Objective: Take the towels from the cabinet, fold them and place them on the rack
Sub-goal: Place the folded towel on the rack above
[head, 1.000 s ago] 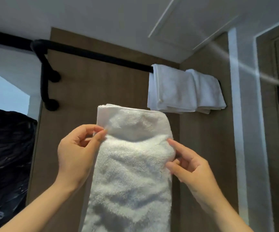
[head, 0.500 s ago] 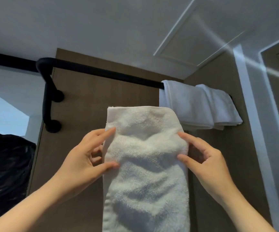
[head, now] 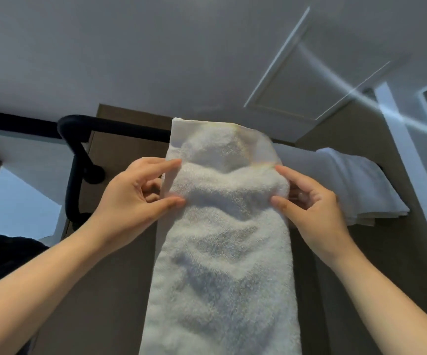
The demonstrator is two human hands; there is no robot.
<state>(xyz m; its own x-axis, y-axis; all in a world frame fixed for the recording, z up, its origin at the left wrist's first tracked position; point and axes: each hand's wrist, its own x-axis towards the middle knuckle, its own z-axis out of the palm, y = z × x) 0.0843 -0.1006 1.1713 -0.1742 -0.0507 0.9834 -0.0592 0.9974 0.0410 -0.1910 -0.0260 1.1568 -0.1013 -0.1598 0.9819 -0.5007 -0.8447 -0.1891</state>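
Now the long white folded terry towel (head: 222,226) has risen, its top edge crossing the black metal rack bar (head: 130,133), so draping looks imminent; the left hand (head: 130,198) and right hand (head: 312,208) pinch its side edges, fingers (head: 166,165) part-spread, thumbs in front; two white folded towels (head: 361,185) hang at the bar's right end.
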